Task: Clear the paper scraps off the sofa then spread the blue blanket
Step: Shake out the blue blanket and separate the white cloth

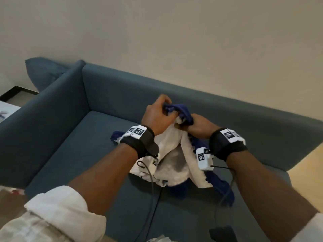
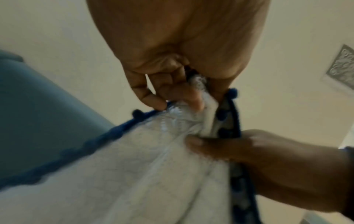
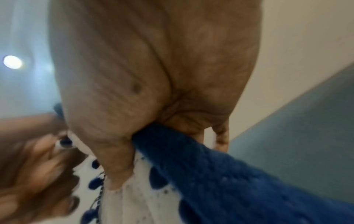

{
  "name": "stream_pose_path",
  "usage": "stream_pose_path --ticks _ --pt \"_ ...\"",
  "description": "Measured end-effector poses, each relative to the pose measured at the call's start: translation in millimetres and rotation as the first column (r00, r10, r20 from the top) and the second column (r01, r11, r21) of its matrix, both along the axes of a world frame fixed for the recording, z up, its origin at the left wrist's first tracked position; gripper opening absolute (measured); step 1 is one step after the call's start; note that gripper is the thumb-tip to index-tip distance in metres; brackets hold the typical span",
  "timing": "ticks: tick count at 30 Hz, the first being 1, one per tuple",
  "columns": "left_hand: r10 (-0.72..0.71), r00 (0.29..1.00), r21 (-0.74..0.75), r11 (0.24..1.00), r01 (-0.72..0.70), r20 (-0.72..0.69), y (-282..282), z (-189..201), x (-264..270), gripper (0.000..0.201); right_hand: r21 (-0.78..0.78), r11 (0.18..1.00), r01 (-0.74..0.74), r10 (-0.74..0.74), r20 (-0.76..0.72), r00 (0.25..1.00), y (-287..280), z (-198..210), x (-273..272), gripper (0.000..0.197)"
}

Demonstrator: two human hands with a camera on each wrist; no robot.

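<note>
Spreading step, as I judged it. I saw no paper scraps on the part of the sofa seat in view. A crumpled white bit lay at the sofa's front edge; I could not tell whether it was paper.

The blue blanket was bunched over the middle of the sofa seat. Its top was lifted clear of the seat and its lower folds trailed on the cushion toward the sofa's front. Mostly the white underside showed, with the blue face and blue bobble trim at the edges.

Both hands met at the top of the bunch, just in front of the sofa back. The left hand had its fingers curled tight, pinching the trimmed edge. The right hand was touching it, fingers closed in a fist round a twist of blue cloth that ran out from under the palm. Neither hand was open at all.

Next move, my call: find two corners, draw the hands apart along the edge, lift the blanket, then lay it flat blue side up over the sofa seat. The folds looked tangled, so the edge would need working loose first. Wrist cables hung over the sofa seat and could snag.
</note>
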State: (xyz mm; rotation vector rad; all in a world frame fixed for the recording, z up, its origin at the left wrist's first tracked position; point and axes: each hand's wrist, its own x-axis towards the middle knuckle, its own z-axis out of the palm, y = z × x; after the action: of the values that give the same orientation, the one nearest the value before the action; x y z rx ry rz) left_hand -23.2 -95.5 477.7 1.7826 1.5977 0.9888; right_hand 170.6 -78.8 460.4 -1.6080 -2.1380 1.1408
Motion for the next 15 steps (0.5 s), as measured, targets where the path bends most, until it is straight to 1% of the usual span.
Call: stream_pose_path --ticks 1,2,3,4,5,6,7,8,9,10,11,12,14,15 --pt "0.021 1.000 0.011 1.000 -0.021 -0.002 0.7 -5.8 -13.2 0.055 -0.003 1.000 0.017 -0.017 -0.063 0.998 0.0 5.3 5.3 0.022" --pt "0.019 1.000 -0.012 1.000 -0.019 -0.024 1.6 -11.8 -27.5 0.080 -0.027 0.999 0.032 -0.036 -0.145 0.989 -1.1 12.3 9.8 0.022" --pt "-0.001 0.996 -0.055 0.998 -0.004 -0.086 2.1 -19.6 -40.1 0.098 -0.078 0.995 0.056 -0.072 -0.236 0.969 -3.7 18.8 15.5 0.025" --pt "-0.034 0.987 -0.095 0.995 0.019 -0.156 1.4 -28.8 -52.0 0.110 -0.147 0.987 0.070 -0.115 -0.326 0.938 -7.6 26.5 19.5 0.028" --pt "-0.085 0.973 -0.151 0.987 0.053 -0.215 1.3 -37.7 -61.1 0.116 -0.215 0.974 0.068 -0.151 -0.397 0.905 -12.5 35.4 23.3 0.033" --pt "-0.162 0.960 -0.237 0.966 0.107 -0.228 0.2 -45.4 -66.6 0.117 -0.272 0.961 0.058 -0.178 -0.444 0.878 -16.5 43.1 26.5 0.039" --pt "-0.246 0.948 -0.350 0.922 0.164 -0.203 -1.9 -50.2 -68.2 0.114 -0.317 0.947 0.043 -0.199 -0.481 0.854 -19.4 48.9 30.6 0.043" --pt "-0.316 0.935 -0.463 0.861 0.211 -0.162 -3.0 -58.1 -66.5 0.106 -0.353 0.935 0.031 -0.223 -0.517 0.826 -22.9 54.7 34.1 0.045" --pt "-0.377 0.915 -0.558 0.795 0.238 -0.147 -2.2 -67.3 -63.4 0.095 -0.377 0.926 0.020 -0.243 -0.555 0.796 -25.7 59.3 38.3 0.046" --pt "-0.423 0.892 -0.607 0.755 0.249 -0.160 -2.1 -75.3 -58.5 0.083 -0.390 0.921 0.022 -0.265 -0.582 0.769 -26.8 61.3 43.1 0.049" --pt "-0.452 0.871 -0.611 0.750 0.254 -0.192 -1.1 -82.5 -53.3 0.075 -0.398 0.917 0.042 -0.293 -0.596 0.748 -27.9 62.6 48.9 0.057" --pt "-0.460 0.860 -0.581 0.770 0.263 -0.221 2.0 -90.1 -48.2 0.067 -0.402 0.912 0.082 -0.329 -0.597 0.732 -29.3 65.1 56.0 0.067" --pt "-0.402 0.872 -0.491 0.840 0.231 -0.277 9.9 -101.0 -45.0 0.045 -0.392 0.902 0.181 -0.402 -0.608 0.684 -28.1 65.5 75.9 0.085" --pt "-0.360 0.877 -0.446 0.873 0.197 -0.317 15.0 -105.0 -48.0 0.033 -0.380 0.896 0.229 -0.430 -0.619 0.657 -27.3 66.5 87.0 0.090"
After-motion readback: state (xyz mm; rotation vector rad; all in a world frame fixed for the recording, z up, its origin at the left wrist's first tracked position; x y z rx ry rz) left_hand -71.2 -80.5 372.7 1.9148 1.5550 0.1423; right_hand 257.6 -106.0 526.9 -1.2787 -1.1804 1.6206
